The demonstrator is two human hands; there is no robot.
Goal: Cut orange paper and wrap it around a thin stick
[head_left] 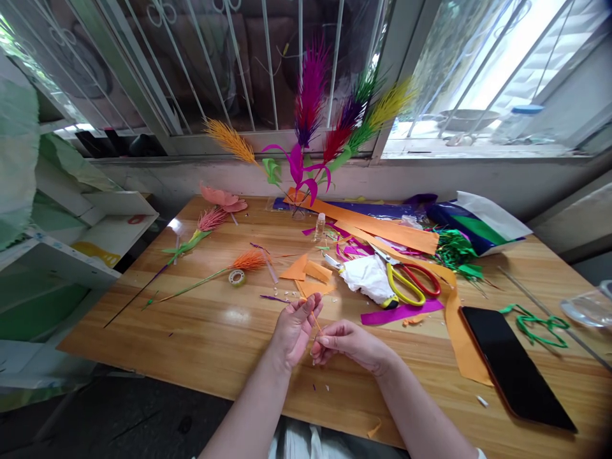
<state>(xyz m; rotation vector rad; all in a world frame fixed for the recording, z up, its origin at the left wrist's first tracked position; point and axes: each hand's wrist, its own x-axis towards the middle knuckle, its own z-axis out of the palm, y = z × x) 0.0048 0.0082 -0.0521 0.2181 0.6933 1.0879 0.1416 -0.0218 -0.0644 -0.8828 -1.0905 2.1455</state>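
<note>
From the head camera I see my left hand [294, 328] and right hand [347, 344] meeting low over the worktop [205, 344], fingertips almost touching. Between them runs a thin orange strip [316, 322] (a sliver of paper or a stick, too fine to tell), and both grips are pinched narrow on it, the left at its upper end, the right at its lower.

I judge the step in hand to be rolling or twisting this strip between the fingers; the next move would call for a steady pinch and a small turn, since so slight a piece could slip or tear.

Just beyond the grip lie orange paper scraps [308, 274], and beyond and to the right of it the scissors [406, 280]. Close on the right lies a dark phone [514, 366]. Finished paper flowers [215, 268] lie beyond on the left.
</note>
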